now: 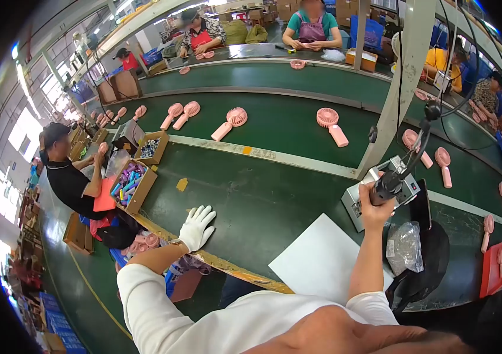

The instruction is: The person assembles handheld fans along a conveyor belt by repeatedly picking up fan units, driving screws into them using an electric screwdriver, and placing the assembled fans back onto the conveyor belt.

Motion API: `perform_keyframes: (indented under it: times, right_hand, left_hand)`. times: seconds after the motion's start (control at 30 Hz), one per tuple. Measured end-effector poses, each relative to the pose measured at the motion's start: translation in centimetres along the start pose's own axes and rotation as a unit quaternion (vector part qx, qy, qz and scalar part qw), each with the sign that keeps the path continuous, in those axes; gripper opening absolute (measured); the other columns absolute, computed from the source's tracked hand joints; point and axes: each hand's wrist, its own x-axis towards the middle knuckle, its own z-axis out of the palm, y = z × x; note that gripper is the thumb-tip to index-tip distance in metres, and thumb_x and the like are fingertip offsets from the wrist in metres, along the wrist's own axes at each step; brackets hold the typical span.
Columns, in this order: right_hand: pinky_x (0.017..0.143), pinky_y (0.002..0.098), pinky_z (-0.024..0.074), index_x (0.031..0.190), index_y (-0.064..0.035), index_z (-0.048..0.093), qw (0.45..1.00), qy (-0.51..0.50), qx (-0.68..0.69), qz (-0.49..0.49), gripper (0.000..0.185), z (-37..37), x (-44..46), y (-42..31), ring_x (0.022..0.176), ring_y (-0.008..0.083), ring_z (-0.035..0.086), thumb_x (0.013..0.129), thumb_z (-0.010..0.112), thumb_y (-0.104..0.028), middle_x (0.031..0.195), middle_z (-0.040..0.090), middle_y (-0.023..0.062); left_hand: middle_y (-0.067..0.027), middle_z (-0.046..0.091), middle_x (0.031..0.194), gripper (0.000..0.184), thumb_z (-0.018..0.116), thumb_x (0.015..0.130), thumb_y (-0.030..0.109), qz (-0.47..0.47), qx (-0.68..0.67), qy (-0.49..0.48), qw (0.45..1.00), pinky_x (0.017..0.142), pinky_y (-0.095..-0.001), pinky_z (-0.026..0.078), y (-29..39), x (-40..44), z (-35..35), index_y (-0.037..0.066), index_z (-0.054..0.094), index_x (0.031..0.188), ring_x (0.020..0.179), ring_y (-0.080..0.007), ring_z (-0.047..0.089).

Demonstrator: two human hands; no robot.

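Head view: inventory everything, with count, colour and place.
Bench: one, green, centre
Fans: over a dozen, pink, mostly on the green belts
Large carton: one, brown, bench's left end, holding multicoloured cylinders
Small carton: one, brown, beyond it
Device: one, grey, by right hand
Sheet: one, white, on bench
Bag: one, clear, right of sheet
Tray: one, red, far right
Co-workers: at least six, varied clothing, left, ahead, right
Clutter: uncountable, mixed colours, background
Tool: one, black, right hand
Left hand: one, white-gloved, flat on bench
Right hand: one, bare, gripping tool
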Motion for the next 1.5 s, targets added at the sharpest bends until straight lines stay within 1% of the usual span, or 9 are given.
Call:
perform_keyframes:
  times: [0.1,0.47,0.73,0.83,1.17,1.27,1.33,1.4,1.5]
  right_hand:
    - [0.059,0.0219,0.0461,0.098,0.0008,0.053,1.000,0.010,-0.007,0.028,0.034,-0.1,0.2,1.2,0.062,0.0067,0.055,0.075,0.078,-0.003,0.073,0.059,0.0003]
    - [0.062,0.0220,0.0478,0.099,-0.0012,0.056,0.997,0.019,-0.048,0.059,0.037,0.4,-0.4,2.2,0.065,0.0070,0.058,0.073,0.081,-0.011,0.075,0.062,0.0010]
    - [0.064,0.0212,0.0480,0.103,0.0016,0.054,0.997,0.021,-0.027,0.075,0.039,0.6,-0.3,2.1,0.067,0.0073,0.059,0.074,0.079,-0.005,0.079,0.062,0.0024]
    - [0.065,0.0209,0.0482,0.106,0.0023,0.054,0.995,0.009,-0.078,0.067,0.042,0.7,-0.4,3.1,0.068,0.0071,0.058,0.073,0.079,-0.003,0.079,0.062,0.0023]
    - [0.075,0.0214,0.0479,0.128,-0.0008,0.045,0.987,0.024,0.045,0.151,0.058,-0.1,-1.2,4.0,0.079,0.0082,0.056,0.076,0.069,0.011,0.093,0.056,0.0032]
    - [0.072,0.0216,0.0451,0.131,-0.0022,0.041,0.996,-0.008,0.037,0.086,0.061,-0.9,-1.2,4.6,0.076,0.0081,0.054,0.077,0.066,0.012,0.090,0.056,0.0021]
    - [0.073,0.0228,0.0438,0.132,-0.0014,0.039,0.997,0.004,0.004,0.073,0.063,-1.4,-1.5,5.1,0.082,0.0082,0.052,0.077,0.066,0.012,0.095,0.054,0.0010]
    - [0.073,0.0236,0.0440,0.131,-0.0004,0.039,0.994,0.031,0.052,0.096,0.060,-1.1,-2.0,4.8,0.084,0.0086,0.051,0.078,0.066,0.010,0.100,0.053,0.0010]
    - [0.070,0.0241,0.0445,0.129,0.0023,0.037,0.997,0.021,-0.058,0.042,0.056,-1.3,-1.8,4.3,0.077,0.0101,0.051,0.081,0.066,0.003,0.094,0.055,0.0022]
  left_hand:
    - [-0.0177,0.044,0.136,0.049,0.058,0.084,0.021,-0.023,-0.016,0.006,1.000,0.110,-0.0477,0.025,0.2,0.1,-0.3,0.005,0.047,0.129,0.130,-0.0378,0.036]
    - [-0.0170,0.044,0.136,0.047,0.058,0.085,0.022,-0.021,-0.015,0.013,1.000,0.110,-0.0468,0.027,0.1,0.4,-0.4,0.007,0.048,0.128,0.129,-0.0365,0.037]
    - [-0.0170,0.045,0.135,0.047,0.058,0.084,0.021,-0.018,-0.014,0.020,1.000,0.110,-0.0467,0.027,-0.1,0.3,-0.1,0.007,0.048,0.128,0.128,-0.0363,0.038]
    - [-0.0170,0.045,0.135,0.046,0.058,0.084,0.021,-0.028,-0.010,0.024,0.999,0.109,-0.0469,0.028,-0.1,-0.3,-0.3,0.007,0.049,0.128,0.128,-0.0364,0.038]
    - [-0.0157,0.045,0.134,0.048,0.059,0.082,0.022,-0.026,-0.005,0.011,1.000,0.108,-0.0469,0.030,-0.7,0.2,0.0,0.008,0.048,0.127,0.127,-0.0360,0.039]
    - [-0.0157,0.045,0.133,0.049,0.059,0.081,0.022,-0.020,-0.006,0.009,1.000,0.107,-0.0474,0.030,-0.8,0.4,-0.4,0.008,0.048,0.127,0.126,-0.0359,0.040]
    - [-0.0160,0.046,0.132,0.049,0.060,0.080,0.023,-0.025,-0.009,0.003,1.000,0.107,-0.0474,0.030,-0.9,0.6,-0.4,0.008,0.049,0.126,0.125,-0.0359,0.041]
    - [-0.0168,0.046,0.132,0.049,0.060,0.080,0.023,-0.025,-0.014,-0.008,1.000,0.106,-0.0475,0.031,-1.0,0.8,-0.8,0.007,0.049,0.124,0.124,-0.0360,0.041]
    - [-0.0182,0.046,0.131,0.048,0.062,0.078,0.022,-0.021,-0.035,-0.004,0.999,0.106,-0.0487,0.031,-1.4,1.0,-0.6,0.006,0.051,0.121,0.123,-0.0367,0.042]
